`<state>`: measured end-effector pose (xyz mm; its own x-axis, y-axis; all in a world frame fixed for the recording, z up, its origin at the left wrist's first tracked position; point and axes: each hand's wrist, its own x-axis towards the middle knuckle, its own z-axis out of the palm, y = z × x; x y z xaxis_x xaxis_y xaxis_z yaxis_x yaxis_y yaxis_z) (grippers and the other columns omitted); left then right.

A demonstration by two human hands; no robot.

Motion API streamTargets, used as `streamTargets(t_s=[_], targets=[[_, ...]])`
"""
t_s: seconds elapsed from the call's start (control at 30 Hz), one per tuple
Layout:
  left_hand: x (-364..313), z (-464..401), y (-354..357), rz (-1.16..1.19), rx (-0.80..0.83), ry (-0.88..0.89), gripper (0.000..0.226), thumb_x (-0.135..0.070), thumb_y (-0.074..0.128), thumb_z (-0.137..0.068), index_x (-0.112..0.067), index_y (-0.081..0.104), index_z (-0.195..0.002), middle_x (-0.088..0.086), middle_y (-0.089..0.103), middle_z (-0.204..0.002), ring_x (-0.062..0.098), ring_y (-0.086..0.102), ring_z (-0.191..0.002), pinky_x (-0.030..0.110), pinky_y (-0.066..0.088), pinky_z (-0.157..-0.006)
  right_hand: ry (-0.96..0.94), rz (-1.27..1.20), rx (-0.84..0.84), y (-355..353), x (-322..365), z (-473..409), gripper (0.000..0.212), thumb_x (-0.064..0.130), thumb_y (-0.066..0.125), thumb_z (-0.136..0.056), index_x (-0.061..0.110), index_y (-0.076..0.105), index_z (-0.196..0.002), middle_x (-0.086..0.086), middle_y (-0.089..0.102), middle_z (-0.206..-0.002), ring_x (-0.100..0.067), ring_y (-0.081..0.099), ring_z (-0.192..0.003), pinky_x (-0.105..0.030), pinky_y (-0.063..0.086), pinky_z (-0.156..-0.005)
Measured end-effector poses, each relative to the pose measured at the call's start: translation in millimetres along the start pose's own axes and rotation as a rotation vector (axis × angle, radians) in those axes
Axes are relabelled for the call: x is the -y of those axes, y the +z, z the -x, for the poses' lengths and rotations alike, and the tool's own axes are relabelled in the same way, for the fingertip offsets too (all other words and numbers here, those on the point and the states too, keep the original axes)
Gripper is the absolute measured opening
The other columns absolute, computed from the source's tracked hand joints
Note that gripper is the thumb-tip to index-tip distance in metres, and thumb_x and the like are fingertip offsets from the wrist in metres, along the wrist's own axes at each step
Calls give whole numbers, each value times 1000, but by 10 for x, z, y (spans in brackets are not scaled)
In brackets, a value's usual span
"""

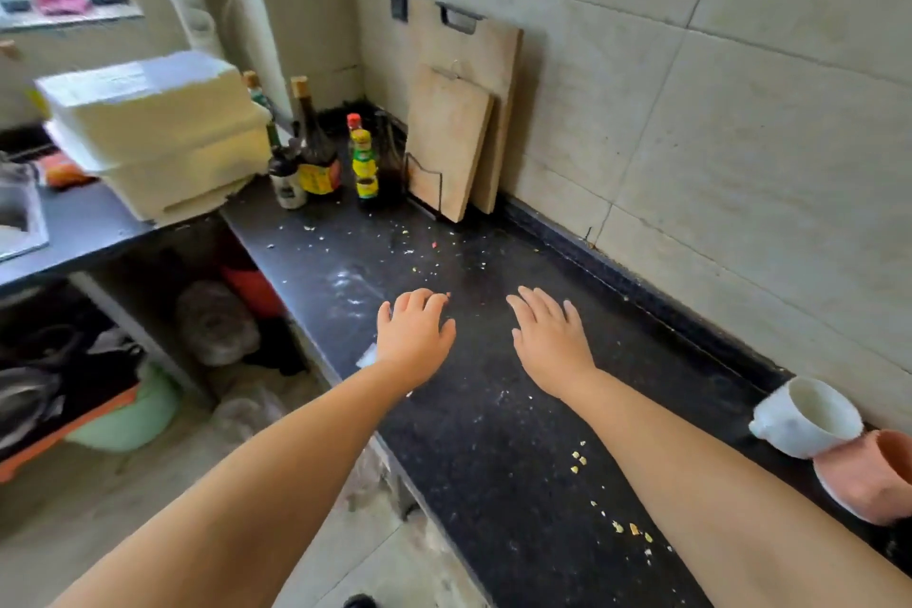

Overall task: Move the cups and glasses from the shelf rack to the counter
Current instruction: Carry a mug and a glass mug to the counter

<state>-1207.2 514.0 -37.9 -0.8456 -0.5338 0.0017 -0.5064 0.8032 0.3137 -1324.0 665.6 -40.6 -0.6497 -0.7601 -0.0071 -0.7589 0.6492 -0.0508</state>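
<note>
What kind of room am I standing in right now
Most likely a home kitchen. Two wooden cutting boards lean against the tiled wall, sauce bottles stand in the corner of a dark, crumb-strewn counter, and a white cup sits beside a pink cup at the right.

Dark speckled stone worktop (493, 434), polished, dusted with pale crumbs. Bare matt wood on two cutting boards (459, 133) at upper centre. Glossy white ceramic cup (804, 420) and matt pink cup (868, 479) at lower right. Smooth pale wall tiles (740, 114). Rough white foam box (158, 133) at left. Dark glass bottles (316, 148) beside it.
</note>
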Motion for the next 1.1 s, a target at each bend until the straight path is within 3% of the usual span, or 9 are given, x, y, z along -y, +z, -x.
streamTargets(t_s=[0.27,0.67,0.83,1.1], targets=[[1508,990,-565,17,-145,-344,39,-36,40,-97,-25,49,-133,-3,48,-139,21,37,-134,46,22,-115,-359,47,22,45,1668,-197,52,29,31,-102,18,16,-150,-1,15,-160,-19,11,-148,-47,14,-120],[4171,3103,-1559,-48,-289,-783,43,-39,42,-96,-24,47,-136,1,44,-145,22,35,-137,46,21,-116,-785,-91,32,227,5360,242,52,28,37,-99,19,26,-149,-2,23,-158,-19,18,-147,-49,14,-118],[4976,3942,-1867,-57,-325,-954,43,-38,40,-96,-24,46,-137,1,45,-143,22,35,-136,45,24,-116,-968,-147,61,217,6715,654,52,28,38,-99,19,27,-148,-3,24,-157,-20,18,-147,-49,11,-118],[5879,4854,-2195,3,-392,-1178,42,-37,39,-97,-24,46,-135,3,47,-141,22,39,-134,44,24,-114,-1177,-103,132,314,8159,852,51,31,33,-101,23,22,-149,1,19,-159,-18,14,-148,-49,10,-120]])
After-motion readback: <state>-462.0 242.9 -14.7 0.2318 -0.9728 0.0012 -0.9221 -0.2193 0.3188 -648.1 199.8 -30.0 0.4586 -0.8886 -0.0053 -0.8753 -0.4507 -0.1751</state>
